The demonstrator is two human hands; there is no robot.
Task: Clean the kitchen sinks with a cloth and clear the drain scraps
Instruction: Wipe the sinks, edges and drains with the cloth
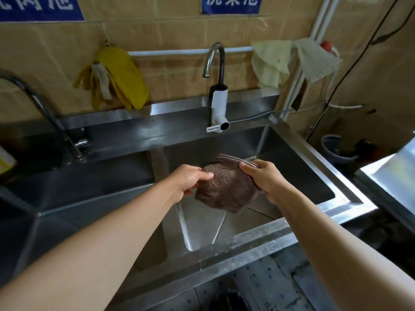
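We are holding a brown cloth point(226, 189) in the air over the right sink point(298, 151), one hand at each side of it. Our left hand point(188, 179) is pinching the cloth's left edge, thumb lying across the top of the fabric; its fingers are curling underneath, where we cannot see them. Our right hand point(262, 178) is gripping the right edge, fingers folding over the ribbed hem, and its palm side is turned away from us. The cloth is bunched and sagging between the two hands, so its true shape is hard to make out; its long axis is running roughly from hand to hand, with the lower edge drooping toward us. The cloth is hiding the sink floor straight below our hands, and we cannot see a drain there. Beyond our hands a tap point(215, 61) is rising from a white body at the back of the basin. To the left of our left hand the left sink point(89, 176) is lying in shadow, its bottom too dark to read
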